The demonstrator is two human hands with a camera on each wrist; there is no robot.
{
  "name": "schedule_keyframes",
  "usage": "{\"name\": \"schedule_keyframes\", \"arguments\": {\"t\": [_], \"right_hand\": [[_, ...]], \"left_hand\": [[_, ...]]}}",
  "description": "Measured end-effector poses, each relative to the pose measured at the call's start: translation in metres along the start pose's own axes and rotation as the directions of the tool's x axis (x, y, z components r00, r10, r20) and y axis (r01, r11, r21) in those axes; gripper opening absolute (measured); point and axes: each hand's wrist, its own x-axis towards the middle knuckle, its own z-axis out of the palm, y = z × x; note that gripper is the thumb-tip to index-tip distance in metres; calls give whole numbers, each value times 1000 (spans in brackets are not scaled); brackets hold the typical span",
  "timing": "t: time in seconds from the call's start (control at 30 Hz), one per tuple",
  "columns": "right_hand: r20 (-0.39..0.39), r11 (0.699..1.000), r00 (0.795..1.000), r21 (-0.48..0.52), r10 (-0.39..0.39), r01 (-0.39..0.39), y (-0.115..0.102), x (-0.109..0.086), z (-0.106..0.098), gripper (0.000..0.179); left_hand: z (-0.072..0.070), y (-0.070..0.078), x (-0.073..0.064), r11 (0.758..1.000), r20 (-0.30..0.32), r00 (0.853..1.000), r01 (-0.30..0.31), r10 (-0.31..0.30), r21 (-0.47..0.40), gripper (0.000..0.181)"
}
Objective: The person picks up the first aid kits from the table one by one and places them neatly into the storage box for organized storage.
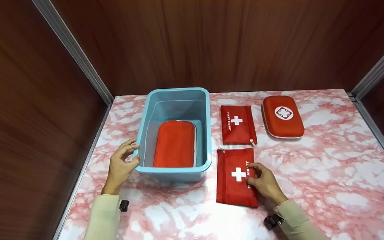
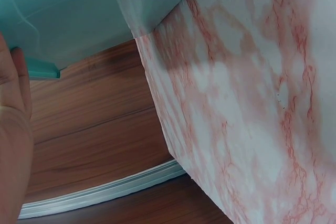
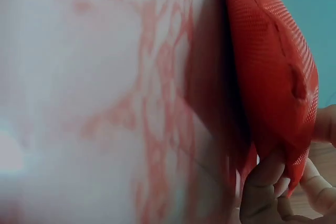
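In the head view, a light blue plastic bin (image 1: 173, 170) stands left of centre with a red case (image 1: 175, 143) lying inside it. My left hand (image 1: 120, 165) holds the bin's left rim near the front corner, thumb and fingers at the edge. To the bin's right lies a flat red first aid pouch (image 1: 231, 190) with a white cross. My right hand (image 1: 266, 182) pinches that pouch by its right edge. Seen from the right wrist, the pouch (image 3: 278, 77) bulges, its near end between thumb and fingers (image 3: 265, 184).
Behind the held pouch lies a smaller red first aid pouch (image 1: 240, 133). A red hard-shell case (image 1: 283, 126) with a white emblem sits at the back right. Dark wood panels (image 1: 245, 43) wall the pink-and-white marbled table (image 1: 338, 166) at the back and sides.
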Motion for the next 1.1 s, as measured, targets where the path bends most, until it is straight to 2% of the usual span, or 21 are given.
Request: {"name": "schedule_keyframes", "arguments": {"t": [0.1,0.33,0.47,0.67,0.8,0.97,1.1], "right_hand": [[-13,1000,1000,-3,-18,18,-1,0,1,45],[-22,1000,1000,16,-11,11,-2,-2,4,47],[-20,998,1000,58,3,-2,-2,-1,4,48],[-22,987,998,154,57,-53,-3,0,4,48],[-35,986,997,150,75,-69,-5,2,1,48],[-32,978,996,193,85,-77,-10,3,-4,49],[-43,978,996,198,72,-62,-16,4,-8,49]], "left_hand": [[2,7,0,1000,0,1000,-7,7,1,28],[-2,-18,0,1000,-12,1000,-8,9,2,31],[-4,-23,-1,1000,-11,1000,-3,3,-8,31],[-4,-23,0,1000,-13,1000,-5,5,-11,31],[-4,-22,-1,1000,-17,1000,-9,9,-13,31],[-5,-22,-1,1000,-15,1000,10,-10,-11,31],[-4,-22,0,1000,-9,1000,6,-6,-10,30]]}}
